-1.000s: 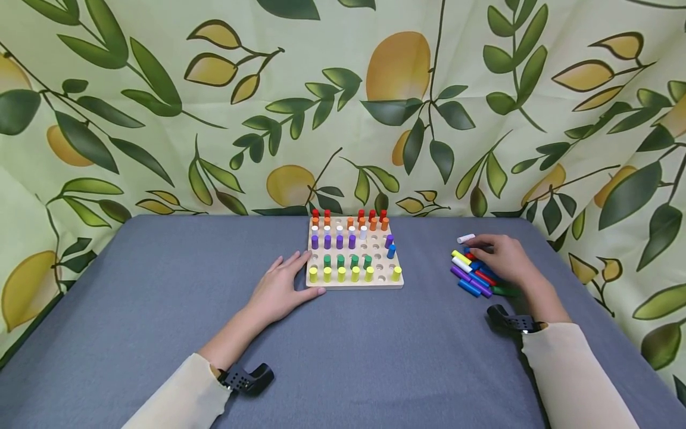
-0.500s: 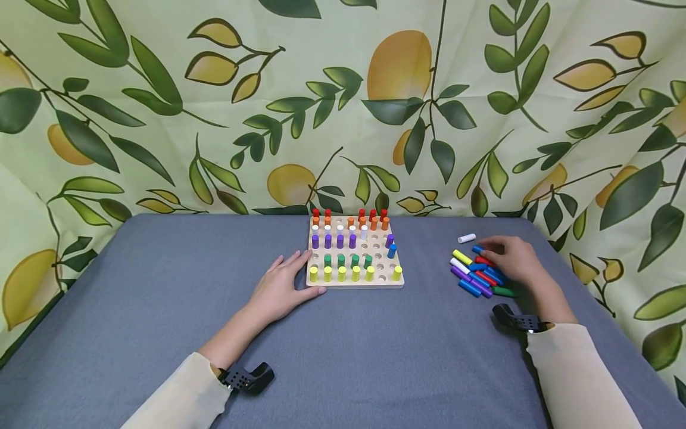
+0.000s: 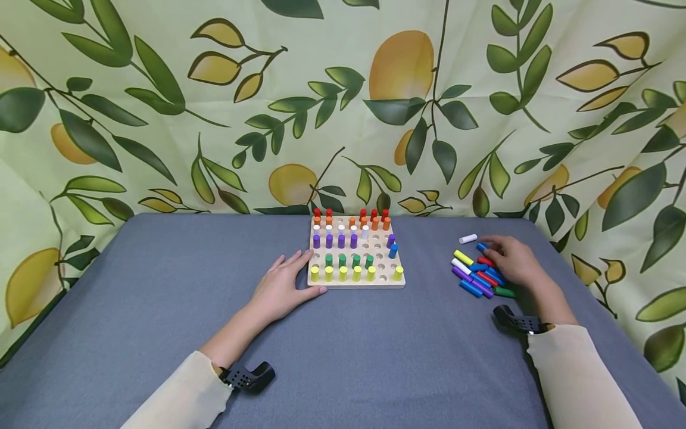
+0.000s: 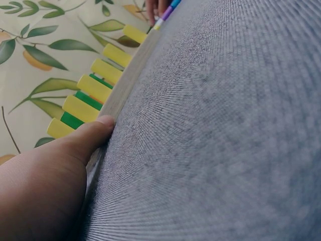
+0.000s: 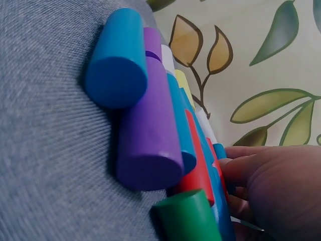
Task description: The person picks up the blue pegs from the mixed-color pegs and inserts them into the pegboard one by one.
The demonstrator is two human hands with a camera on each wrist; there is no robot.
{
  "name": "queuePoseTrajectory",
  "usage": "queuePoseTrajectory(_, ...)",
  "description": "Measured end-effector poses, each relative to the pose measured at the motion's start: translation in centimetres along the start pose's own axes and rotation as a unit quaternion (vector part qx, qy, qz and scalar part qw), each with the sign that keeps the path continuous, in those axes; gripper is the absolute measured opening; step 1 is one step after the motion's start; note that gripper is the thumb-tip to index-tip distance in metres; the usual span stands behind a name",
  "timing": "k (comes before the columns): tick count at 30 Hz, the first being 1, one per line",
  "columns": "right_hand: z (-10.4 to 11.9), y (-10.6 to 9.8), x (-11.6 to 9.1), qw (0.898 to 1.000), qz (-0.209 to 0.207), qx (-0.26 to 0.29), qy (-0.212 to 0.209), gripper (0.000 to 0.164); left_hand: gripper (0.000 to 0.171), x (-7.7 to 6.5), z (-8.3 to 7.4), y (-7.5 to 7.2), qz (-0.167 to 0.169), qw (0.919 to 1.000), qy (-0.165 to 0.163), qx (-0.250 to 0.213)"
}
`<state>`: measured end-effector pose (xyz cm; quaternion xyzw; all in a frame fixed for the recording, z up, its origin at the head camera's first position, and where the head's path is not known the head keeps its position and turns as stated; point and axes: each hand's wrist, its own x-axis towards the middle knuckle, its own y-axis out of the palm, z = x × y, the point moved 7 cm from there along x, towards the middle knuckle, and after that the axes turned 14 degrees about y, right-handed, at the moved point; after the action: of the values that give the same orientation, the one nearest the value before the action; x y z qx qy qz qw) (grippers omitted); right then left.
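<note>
A wooden pegboard (image 3: pixel 356 285) stands at the middle of the table, with rows of red, orange, white, purple, blue, green and yellow pegs upright in it. My left hand (image 3: pixel 280 288) rests against its left side, fingers straight; the thumb (image 4: pixel 95 134) lies along the front edge in the left wrist view. To the right, my right hand (image 3: pixel 511 260) pinches a blue peg (image 3: pixel 482 246) at the far side of a loose pile. Its fingertips are partly hidden behind other pegs in the right wrist view.
Loose pegs lie close together on the grey cloth: a white peg (image 3: pixel 468 238) behind, a yellow peg (image 3: pixel 462 259), a purple peg (image 5: pixel 150 125) and a green peg (image 5: pixel 188 216) among them. A leaf-and-fruit patterned cloth (image 3: pixel 321 107) hangs behind the table.
The right hand has left the white peg, moved right and taken hold of a blue peg, which has shifted slightly. The left hand stays at the pegboard.
</note>
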<state>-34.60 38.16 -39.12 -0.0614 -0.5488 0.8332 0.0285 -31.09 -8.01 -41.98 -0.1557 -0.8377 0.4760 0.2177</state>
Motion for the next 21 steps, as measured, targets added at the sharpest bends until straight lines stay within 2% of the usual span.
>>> queuePoseTrajectory(5, 0.0, -0.1, 0.1, 1.0, -0.004, 0.002, -0.014, 0.038, 0.089, 0.0, 0.0, 0.0, 0.001, 1.0, 0.0, -0.002)
queuePoseTrajectory(16, 0.7, -0.6, -0.4, 1.0, -0.004, 0.02, -0.005, 0.036, 0.089, -0.1, 0.0, 0.0, 0.002, 1.0, -0.002, 0.0)
queuePoseTrajectory(21, 1.4, -1.1, -0.4, 0.999, -0.023, 0.02, -0.022, 0.033, 0.089, 0.0, 0.0, 0.0, 0.004, 1.0, -0.006, -0.001)
